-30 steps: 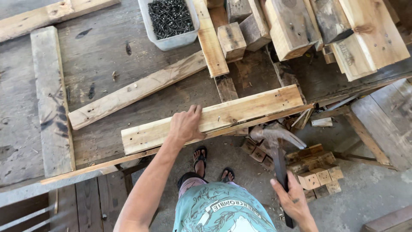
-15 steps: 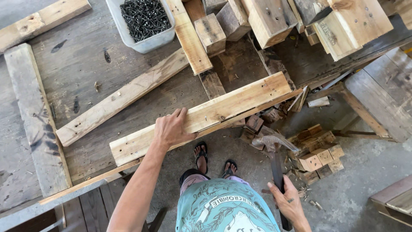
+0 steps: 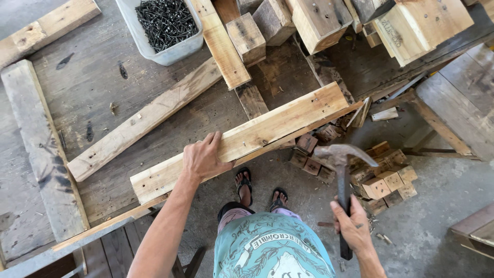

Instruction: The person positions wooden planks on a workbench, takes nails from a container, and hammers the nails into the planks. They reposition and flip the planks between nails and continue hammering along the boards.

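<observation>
My left hand [image 3: 205, 158] lies flat on a long pale wooden plank [image 3: 278, 125], gripping its near edge at the edge of the worn workbench [image 3: 92, 92]. The plank runs diagonally, and its right end juts past the bench. My right hand [image 3: 352, 226] is closed around the dark handle of a claw hammer [image 3: 340, 170], held low to the right of my body, head up and apart from the plank. My feet in sandals [image 3: 260, 188] show below on the concrete floor.
A grey tub of dark nails [image 3: 163, 25] sits at the back of the bench. Other planks [image 3: 139, 121] and wood blocks [image 3: 247, 36] lie around it. Small offcut blocks [image 3: 381, 177] are piled on the floor; another wooden bench [image 3: 458, 113] stands to the right.
The view has shifted slightly and the plank sits a little further along the bench edge. My left hand stays on it. The hammer has risen slightly in my right hand.
</observation>
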